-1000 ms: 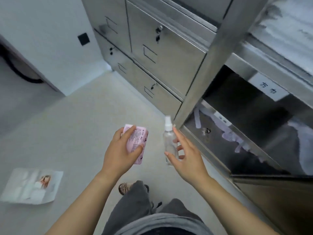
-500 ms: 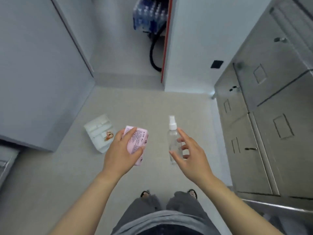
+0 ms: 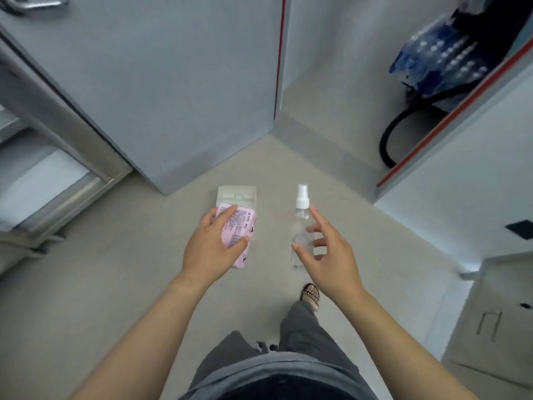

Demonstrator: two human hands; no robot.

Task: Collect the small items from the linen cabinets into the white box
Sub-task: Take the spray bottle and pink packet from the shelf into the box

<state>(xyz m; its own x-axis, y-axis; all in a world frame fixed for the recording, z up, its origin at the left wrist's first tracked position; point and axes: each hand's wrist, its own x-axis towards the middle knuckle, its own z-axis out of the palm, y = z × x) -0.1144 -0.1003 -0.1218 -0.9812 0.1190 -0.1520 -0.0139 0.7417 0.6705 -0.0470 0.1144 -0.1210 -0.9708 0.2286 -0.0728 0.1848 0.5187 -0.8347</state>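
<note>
My left hand point(image 3: 212, 249) grips a pink printed packet point(image 3: 238, 226). Between thumb and fingers, my right hand point(image 3: 328, 255) holds a clear spray bottle point(image 3: 301, 226) upright, its white pump cap on top. The white box point(image 3: 236, 195) lies on the floor straight ahead; the pink packet and my left hand cover its near part. Both hands are held out in front of me, side by side above the floor.
A grey door or panel point(image 3: 173, 82) stands ahead left, with a steel cabinet frame point(image 3: 57, 174) at far left. A pack of water bottles point(image 3: 444, 59) and a black hose point(image 3: 403, 125) sit at upper right. Steel cabinet doors point(image 3: 496, 327) are at lower right. One sandalled foot point(image 3: 311, 294) steps forward.
The view has swung left, away from the steel cabinets. The white box has shifted from the left of the frame to straight ahead, under my left hand. Both hands keep their grips.
</note>
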